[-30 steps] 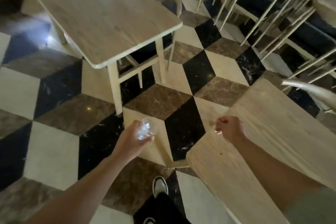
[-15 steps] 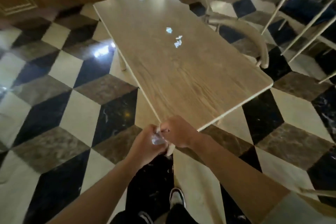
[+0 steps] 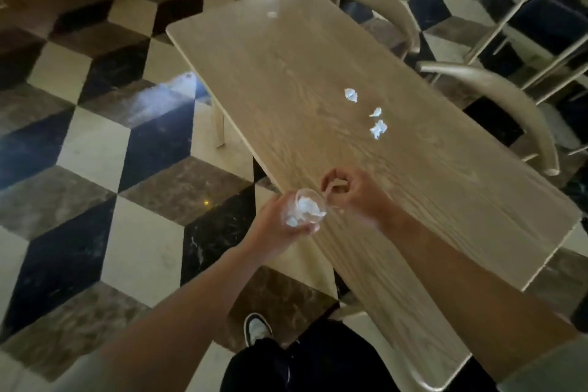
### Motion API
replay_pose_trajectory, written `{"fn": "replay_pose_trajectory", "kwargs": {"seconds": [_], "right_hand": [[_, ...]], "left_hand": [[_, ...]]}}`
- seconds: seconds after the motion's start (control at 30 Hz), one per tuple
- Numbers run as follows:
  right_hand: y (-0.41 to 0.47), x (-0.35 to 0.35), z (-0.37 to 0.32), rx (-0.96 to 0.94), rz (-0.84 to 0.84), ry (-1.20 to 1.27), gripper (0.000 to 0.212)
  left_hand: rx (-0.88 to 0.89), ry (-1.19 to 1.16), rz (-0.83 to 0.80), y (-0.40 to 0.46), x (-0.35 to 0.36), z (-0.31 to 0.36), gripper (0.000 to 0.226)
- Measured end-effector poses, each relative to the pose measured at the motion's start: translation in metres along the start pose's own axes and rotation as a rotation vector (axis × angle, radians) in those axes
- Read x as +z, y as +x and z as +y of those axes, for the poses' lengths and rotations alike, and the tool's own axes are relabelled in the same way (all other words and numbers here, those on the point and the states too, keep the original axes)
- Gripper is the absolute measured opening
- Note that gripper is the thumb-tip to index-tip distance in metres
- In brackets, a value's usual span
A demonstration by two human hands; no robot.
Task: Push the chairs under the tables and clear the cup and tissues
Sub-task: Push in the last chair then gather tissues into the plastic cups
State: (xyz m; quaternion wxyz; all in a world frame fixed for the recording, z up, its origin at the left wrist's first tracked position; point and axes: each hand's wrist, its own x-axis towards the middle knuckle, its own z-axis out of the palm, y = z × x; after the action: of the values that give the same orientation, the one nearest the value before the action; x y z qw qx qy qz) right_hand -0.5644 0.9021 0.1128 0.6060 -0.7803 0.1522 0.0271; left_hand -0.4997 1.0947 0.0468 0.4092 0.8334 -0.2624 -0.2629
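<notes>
Head view: tissue-filled cup (image 3: 307, 210) in left hand (image 3: 280, 229)

The room is dim and warm-toned. A bright glare patch shines on the glossy checkered floor (image 3: 165, 99) left of the wooden table (image 3: 318, 79). Chairs (image 3: 496, 95) at right smear with motion blur; wide-angle distortion bends the edges.

Bare table (image 3: 286, 79) lay open between my right hand (image 3: 356, 197) and the three tissue scraps (image 3: 377, 129) farther right. A chair (image 3: 496, 95) crowded the table's right edge. At the far end a clear cup (image 3: 272, 1) stood alone, nothing around it.
</notes>
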Motion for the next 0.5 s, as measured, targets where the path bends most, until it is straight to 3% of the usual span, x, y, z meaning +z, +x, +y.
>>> {"fn": "replay_pose_trajectory", "kwargs": {"seconds": [0.07, 0.2, 0.33, 0.5], "right_hand": [[0.024, -0.004, -0.003, 0.004, 0.091, -0.039, 0.036], [0.071, -0.014, 0.003, 0.198, 0.07, -0.13, 0.053], [0.131, -0.023, 0.009, 0.314, 0.152, -0.166, 0.037], [0.212, -0.045, 0.019, 0.41, 0.099, -0.125, 0.018]], "left_hand": [[0.075, 0.025, -0.039, 0.035, -0.024, -0.004, 0.061], [0.189, 0.067, -0.225, 0.112, -0.045, 0.0, 0.064], [0.344, 0.102, -0.34, 0.188, -0.043, 0.005, 0.063], [0.275, 0.044, -0.36, 0.272, -0.065, -0.011, 0.053]]}}
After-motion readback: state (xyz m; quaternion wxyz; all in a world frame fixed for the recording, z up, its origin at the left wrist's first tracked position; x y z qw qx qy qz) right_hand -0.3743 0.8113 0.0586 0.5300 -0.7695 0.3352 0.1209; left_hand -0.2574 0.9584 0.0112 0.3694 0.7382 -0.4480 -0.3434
